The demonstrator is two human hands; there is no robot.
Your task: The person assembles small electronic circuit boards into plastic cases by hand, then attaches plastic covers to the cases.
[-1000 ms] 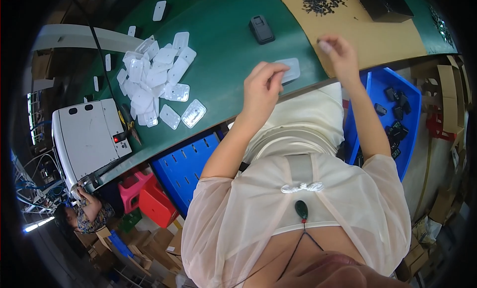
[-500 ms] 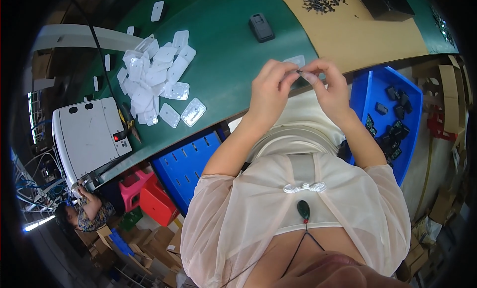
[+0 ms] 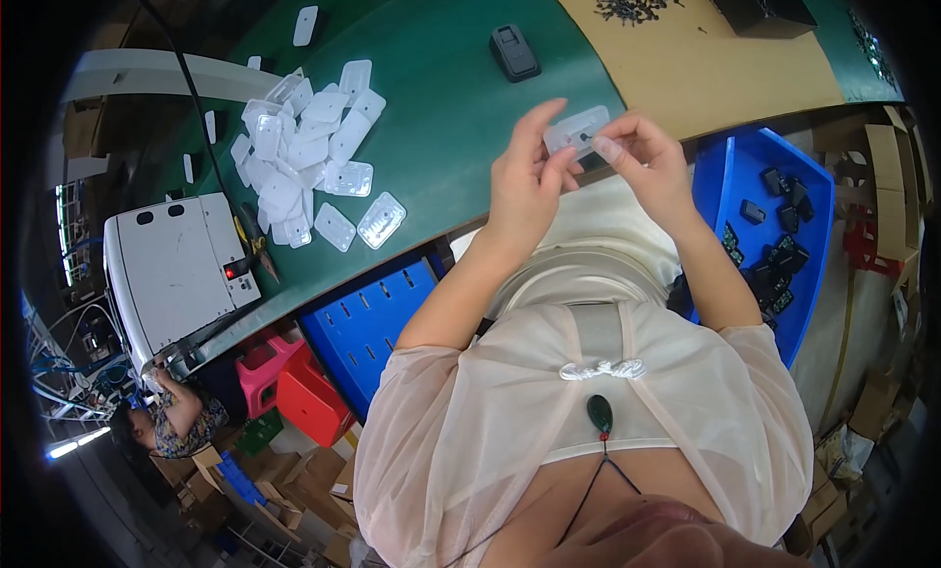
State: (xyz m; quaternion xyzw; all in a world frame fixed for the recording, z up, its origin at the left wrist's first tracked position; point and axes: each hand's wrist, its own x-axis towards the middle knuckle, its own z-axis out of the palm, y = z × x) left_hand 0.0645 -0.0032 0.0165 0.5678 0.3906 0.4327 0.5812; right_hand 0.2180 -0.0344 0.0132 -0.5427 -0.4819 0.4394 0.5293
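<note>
head-worn fisheye, facing down, close above green bench

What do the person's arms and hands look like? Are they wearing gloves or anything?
No gloves! The left hand and right hand are both bare. The loose, pale pinkish-cream sleeves are thin and a bit see-through, ending around the elbows. Below them, the forearms are bare, with no watch or bracelet showing.

A smooth green tabletop bears a heap of white rounded-rectangular plastic plates, a black oblong plastic case and, near its edge, what look like yellow-handled pliers. A flat tan sheet covers part of it, carrying small black parts and a black box.
</note>
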